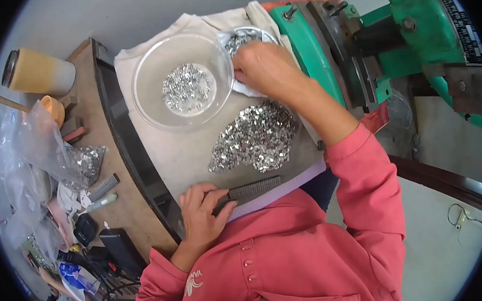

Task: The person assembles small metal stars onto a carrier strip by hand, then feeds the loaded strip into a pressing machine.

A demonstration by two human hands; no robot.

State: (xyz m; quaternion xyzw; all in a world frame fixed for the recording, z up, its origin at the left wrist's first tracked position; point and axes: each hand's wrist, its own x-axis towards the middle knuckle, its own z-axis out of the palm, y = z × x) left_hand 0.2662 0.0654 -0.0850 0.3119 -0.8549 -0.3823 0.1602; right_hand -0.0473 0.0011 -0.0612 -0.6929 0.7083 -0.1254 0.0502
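My left hand (203, 212) is closed around the left end of a dark toothed metal strip (257, 187), which lies along the near edge of the cloth. My right hand (266, 66) reaches over a small bowl (270, 36) at the back, lined with white plastic and holding small shiny metal pieces (239, 41). Its fingers are curled together and their tips are hidden, so what they hold cannot be made out. Between the hands, a loose heap of small shiny metal pieces (259, 137) spreads on the cloth. Left of my right hand stands a clear round tub (149, 98) with similar pieces at its bottom.
Beige cloth (169, 155) covers the work surface. A green machine (419, 35) with a metal vise stands close on the right. At left, a wooden table (106, 153) carries a yellowish jar (43, 71), a plastic bag of metal pieces (84, 163) and a black case (123, 251).
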